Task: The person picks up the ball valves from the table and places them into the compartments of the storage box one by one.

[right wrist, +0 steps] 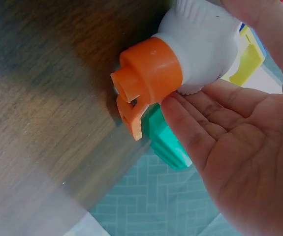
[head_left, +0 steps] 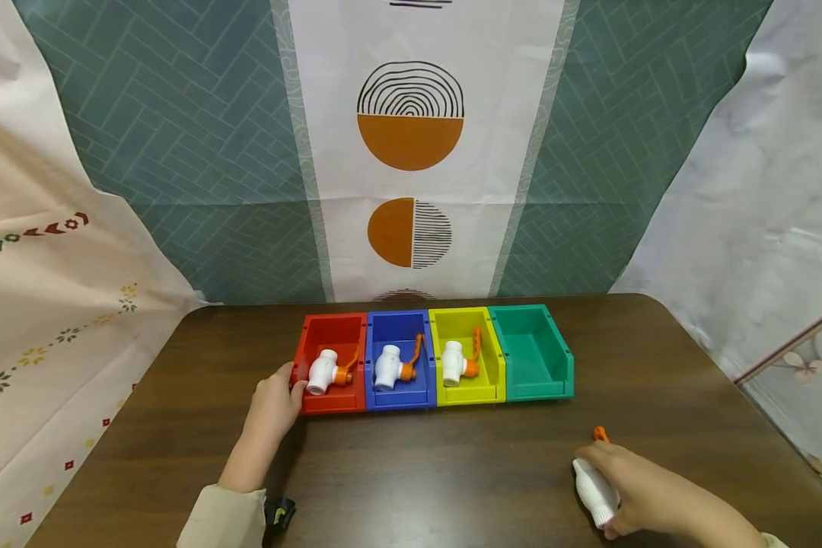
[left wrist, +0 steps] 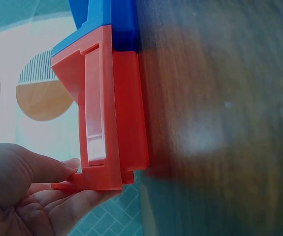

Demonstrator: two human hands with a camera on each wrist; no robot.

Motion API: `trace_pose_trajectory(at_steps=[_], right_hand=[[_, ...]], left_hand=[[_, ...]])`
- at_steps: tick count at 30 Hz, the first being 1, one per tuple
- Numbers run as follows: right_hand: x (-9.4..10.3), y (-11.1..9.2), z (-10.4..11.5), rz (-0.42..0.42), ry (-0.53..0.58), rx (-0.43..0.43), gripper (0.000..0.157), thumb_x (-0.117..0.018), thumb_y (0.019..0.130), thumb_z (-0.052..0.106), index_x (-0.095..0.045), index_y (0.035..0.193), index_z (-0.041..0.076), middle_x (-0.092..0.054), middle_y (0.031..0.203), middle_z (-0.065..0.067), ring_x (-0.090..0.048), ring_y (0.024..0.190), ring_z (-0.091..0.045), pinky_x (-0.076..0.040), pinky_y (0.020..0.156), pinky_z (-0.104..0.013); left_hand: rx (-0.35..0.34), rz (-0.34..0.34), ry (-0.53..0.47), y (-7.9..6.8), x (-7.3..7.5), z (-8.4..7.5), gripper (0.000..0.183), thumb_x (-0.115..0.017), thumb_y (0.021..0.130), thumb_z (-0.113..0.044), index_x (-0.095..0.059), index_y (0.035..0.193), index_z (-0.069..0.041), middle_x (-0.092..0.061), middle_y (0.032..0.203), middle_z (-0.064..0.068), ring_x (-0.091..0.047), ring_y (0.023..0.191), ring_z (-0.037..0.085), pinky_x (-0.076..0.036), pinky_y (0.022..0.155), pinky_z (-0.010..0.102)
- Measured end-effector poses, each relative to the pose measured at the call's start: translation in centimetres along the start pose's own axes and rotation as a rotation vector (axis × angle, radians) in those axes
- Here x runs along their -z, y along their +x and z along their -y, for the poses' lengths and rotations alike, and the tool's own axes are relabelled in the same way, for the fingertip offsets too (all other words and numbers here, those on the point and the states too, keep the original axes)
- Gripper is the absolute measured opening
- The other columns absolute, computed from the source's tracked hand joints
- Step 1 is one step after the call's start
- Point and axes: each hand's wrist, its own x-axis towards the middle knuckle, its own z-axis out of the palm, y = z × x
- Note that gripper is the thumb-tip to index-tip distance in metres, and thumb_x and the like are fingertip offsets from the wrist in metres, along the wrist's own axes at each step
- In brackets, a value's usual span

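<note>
My left hand (head_left: 272, 403) pinches the left wall of the red bin (head_left: 332, 327), with the thumb and fingers on either side of that wall in the left wrist view. At the front right, my right hand (head_left: 647, 491) holds a white plastic ball valve (head_left: 594, 491) between thumb and fingers, low over the table. Its orange handle (right wrist: 131, 118) points away from the palm in the right wrist view. One similar valve lies in the red bin, one in the blue bin (head_left: 392, 327) and one in the yellow bin (head_left: 459, 323). The green bin (head_left: 529, 350) holds nothing.
The joined bins stand in a row near the back of the dark wooden table (head_left: 438, 472). A patterned cloth (head_left: 246, 152) hangs behind it, with pale cloths at both sides. A black strap (head_left: 278, 516) shows by the left sleeve (head_left: 226, 517).
</note>
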Motion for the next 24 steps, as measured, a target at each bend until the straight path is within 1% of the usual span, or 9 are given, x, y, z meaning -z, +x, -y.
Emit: trace_pose_trajectory(at_steps=[2,4,7,10,12,14,17,24], right_hand=[[0.1,-0.1,0.1,0.014,0.007,-0.013,0.083,-0.087,0.050,0.029,-0.051,0.117,-0.004,-0.056,0.116,-0.016,-0.056,0.096,-0.028,-0.051,0.071,-0.030],[0.2,-0.1,0.2,0.018,0.008,-0.021,0.083,-0.087,0.051,0.028,-0.050,0.117,-0.005,-0.056,0.116,-0.016,-0.056,0.096,-0.028,-0.051,0.070,-0.029],[0.5,-0.1,0.5,-0.002,-0.007,-0.008,0.082,-0.087,0.051,0.026,-0.051,0.117,-0.004,-0.056,0.113,-0.012,-0.055,0.093,-0.023,-0.049,0.068,-0.026],[0.9,-0.1,0.9,-0.001,0.016,-0.006,0.081,-0.086,0.052,0.025,-0.050,0.118,-0.005,-0.055,0.111,-0.008,-0.053,0.089,-0.016,-0.048,0.065,-0.024],[1.3,-0.1,1.2,0.016,0.047,-0.017,0.080,-0.085,0.054,0.025,-0.049,0.120,-0.005,-0.054,0.113,-0.008,-0.051,0.089,-0.013,-0.048,0.064,-0.023],[1.6,0.0,1.5,0.014,0.061,-0.020,0.079,-0.084,0.056,0.024,-0.049,0.120,-0.005,-0.053,0.114,-0.007,-0.049,0.087,-0.010,-0.047,0.063,-0.021],[2.1,0.3,1.9,-0.004,0.042,-0.016,0.077,-0.084,0.057,0.023,-0.049,0.120,-0.005,-0.053,0.116,-0.007,-0.049,0.089,-0.011,-0.047,0.063,-0.020],[3.5,1.3,2.8,-0.051,-0.011,0.021,0.076,-0.082,0.060,0.023,-0.048,0.122,-0.005,-0.053,0.119,-0.008,-0.049,0.095,-0.015,-0.048,0.066,-0.020]], left_hand=[[0.000,-0.001,0.000,0.0,-0.1,0.0,0.036,-0.058,0.086,-0.005,-0.051,0.116,0.013,-0.060,0.104,0.033,-0.061,0.082,0.041,-0.049,0.080,0.055],[-0.002,0.001,-0.002,0.1,-0.2,-0.1,0.037,-0.058,0.085,-0.005,-0.051,0.116,0.013,-0.060,0.105,0.033,-0.061,0.082,0.041,-0.049,0.080,0.055],[-0.008,0.004,-0.006,0.2,-0.3,-0.1,0.037,-0.058,0.085,-0.005,-0.050,0.117,0.014,-0.060,0.105,0.033,-0.061,0.083,0.041,-0.049,0.080,0.055],[-0.014,0.004,-0.011,0.2,-0.3,-0.2,0.037,-0.058,0.085,-0.005,-0.051,0.116,0.014,-0.060,0.104,0.033,-0.061,0.082,0.041,-0.049,0.080,0.055],[-0.018,0.000,-0.013,0.3,-0.4,-0.2,0.037,-0.058,0.085,-0.005,-0.051,0.116,0.014,-0.060,0.104,0.033,-0.061,0.082,0.041,-0.049,0.080,0.055],[-0.017,0.003,-0.013,0.2,-0.4,-0.2,0.036,-0.058,0.085,-0.005,-0.051,0.116,0.014,-0.060,0.103,0.033,-0.061,0.081,0.041,-0.049,0.080,0.055],[-0.011,0.013,-0.013,0.2,-0.5,-0.1,0.037,-0.058,0.085,-0.005,-0.051,0.116,0.014,-0.060,0.103,0.033,-0.061,0.081,0.041,-0.049,0.080,0.055],[-0.016,-0.009,-0.009,-0.1,0.0,0.4,0.035,-0.058,0.085,-0.004,-0.051,0.115,0.013,-0.061,0.100,0.033,-0.061,0.079,0.041,-0.050,0.077,0.056]])
